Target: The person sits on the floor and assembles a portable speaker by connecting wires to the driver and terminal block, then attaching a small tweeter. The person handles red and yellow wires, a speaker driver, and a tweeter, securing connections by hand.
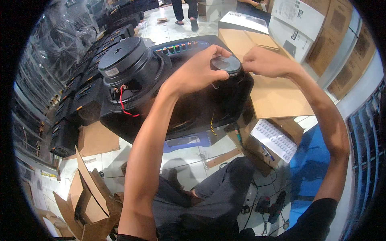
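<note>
My left hand (pixel 193 74) curves its thumb and fingers round the sides of a small round speaker driver (pixel 227 64) with a grey top. That driver sits at the right end of a black speaker cabinet (pixel 161 120). Against the driver's right edge, my right hand (pixel 267 62) is closed in a pinch; what its fingertips hold is hidden. A large woofer (pixel 124 56) rests magnet-up at the cabinet's left, with a red wire (pixel 121 102) on its terminals. Behind my left hand runs a row of coloured terminals (pixel 177 48). A yellow-and-black wire (pixel 212 124) hangs at the cabinet's near side.
Flat cardboard (pixel 281 98) lies right of the cabinet, above a box with a label sheet (pixel 275 138). A power drill (pixel 273 207) and cables are on the floor. Opened cardboard (pixel 90 201) stands lower left; black speaker boxes (pixel 86 100) line the left. A person (pixel 185 10) is farther off.
</note>
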Tool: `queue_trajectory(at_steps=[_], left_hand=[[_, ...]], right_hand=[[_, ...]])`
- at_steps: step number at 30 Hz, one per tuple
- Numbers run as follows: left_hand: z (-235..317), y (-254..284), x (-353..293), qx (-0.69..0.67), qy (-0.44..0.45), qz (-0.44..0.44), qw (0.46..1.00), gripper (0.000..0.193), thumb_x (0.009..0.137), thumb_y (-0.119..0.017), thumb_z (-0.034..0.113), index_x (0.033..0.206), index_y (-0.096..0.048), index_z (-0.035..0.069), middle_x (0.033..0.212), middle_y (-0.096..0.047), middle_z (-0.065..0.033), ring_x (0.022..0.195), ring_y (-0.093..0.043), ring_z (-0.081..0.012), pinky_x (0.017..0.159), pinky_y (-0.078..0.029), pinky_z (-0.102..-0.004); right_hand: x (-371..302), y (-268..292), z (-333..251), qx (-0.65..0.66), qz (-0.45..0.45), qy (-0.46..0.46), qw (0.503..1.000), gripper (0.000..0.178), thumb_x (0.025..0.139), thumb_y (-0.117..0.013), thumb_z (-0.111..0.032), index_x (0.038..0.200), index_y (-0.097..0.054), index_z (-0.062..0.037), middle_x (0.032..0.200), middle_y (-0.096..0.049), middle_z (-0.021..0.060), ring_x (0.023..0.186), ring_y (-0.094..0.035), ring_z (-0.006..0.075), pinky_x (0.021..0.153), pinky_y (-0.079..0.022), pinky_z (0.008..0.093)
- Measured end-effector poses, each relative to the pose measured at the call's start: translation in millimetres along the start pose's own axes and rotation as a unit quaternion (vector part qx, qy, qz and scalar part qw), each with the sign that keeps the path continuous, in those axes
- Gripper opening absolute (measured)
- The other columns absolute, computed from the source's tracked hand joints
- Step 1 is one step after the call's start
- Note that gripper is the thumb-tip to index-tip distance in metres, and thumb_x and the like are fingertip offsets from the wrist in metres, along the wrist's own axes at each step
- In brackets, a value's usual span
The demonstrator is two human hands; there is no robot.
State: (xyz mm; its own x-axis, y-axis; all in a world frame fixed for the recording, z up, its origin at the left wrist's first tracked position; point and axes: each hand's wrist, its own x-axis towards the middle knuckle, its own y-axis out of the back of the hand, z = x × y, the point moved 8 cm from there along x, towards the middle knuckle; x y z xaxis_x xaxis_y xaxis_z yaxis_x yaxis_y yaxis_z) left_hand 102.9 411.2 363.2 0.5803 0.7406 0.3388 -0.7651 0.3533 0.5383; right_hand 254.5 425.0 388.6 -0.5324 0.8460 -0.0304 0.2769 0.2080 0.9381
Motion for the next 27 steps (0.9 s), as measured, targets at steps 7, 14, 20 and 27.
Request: queue_trajectory(at_steps=[7,14,20,27], left_hand=[[2.2,1.7,-0.7,0.025,-0.022,0.011,0.999,0.054,0.085,-0.071,0.012,0.135,-0.056,-0.002,0.129,-0.063,-0.0148,0.121,-0.058,-0.0231,0.111,-0.041,-0.0347],[3.1,2.0,-2.0,0.019,-0.031,0.009,0.999,0.056,0.085,-0.072,0.015,0.136,-0.055,-0.003,0.127,-0.064,-0.0155,0.119,-0.059,-0.0225,0.107,-0.043,-0.0335],[-0.5,1.9,0.3,0.015,-0.032,0.012,0.999,0.055,0.085,-0.073,0.012,0.135,-0.055,-0.002,0.126,-0.065,-0.0152,0.118,-0.060,-0.0220,0.105,-0.044,-0.0325],[-1.3,0.2,-0.2,0.005,-0.040,0.004,0.999,0.055,0.085,-0.072,0.011,0.135,-0.054,-0.002,0.127,-0.064,-0.0160,0.120,-0.060,-0.0231,0.105,-0.045,-0.0328]], right_hand=[[-14.5,22.2,4.1,0.039,0.123,0.081,0.988,0.017,0.092,-0.071,-0.010,0.101,-0.075,0.0038,0.085,-0.074,0.0102,0.079,-0.067,0.0174,0.074,-0.053,0.0334],[-30.7,8.7,-20.8,-0.086,0.165,0.277,0.943,0.015,0.087,-0.071,-0.003,0.102,-0.073,-0.0003,0.097,-0.073,0.0140,0.089,-0.069,0.0330,0.081,-0.056,0.0396],[-38.9,0.3,-21.8,-0.216,0.211,0.344,0.889,0.024,0.080,-0.074,-0.001,0.104,-0.069,-0.0040,0.101,-0.071,0.0111,0.096,-0.067,0.0322,0.087,-0.054,0.0416],[-32.7,-0.8,-14.3,-0.097,0.224,0.287,0.926,0.014,0.086,-0.072,-0.003,0.100,-0.071,0.0005,0.098,-0.071,0.0127,0.094,-0.067,0.0318,0.085,-0.053,0.0402]])
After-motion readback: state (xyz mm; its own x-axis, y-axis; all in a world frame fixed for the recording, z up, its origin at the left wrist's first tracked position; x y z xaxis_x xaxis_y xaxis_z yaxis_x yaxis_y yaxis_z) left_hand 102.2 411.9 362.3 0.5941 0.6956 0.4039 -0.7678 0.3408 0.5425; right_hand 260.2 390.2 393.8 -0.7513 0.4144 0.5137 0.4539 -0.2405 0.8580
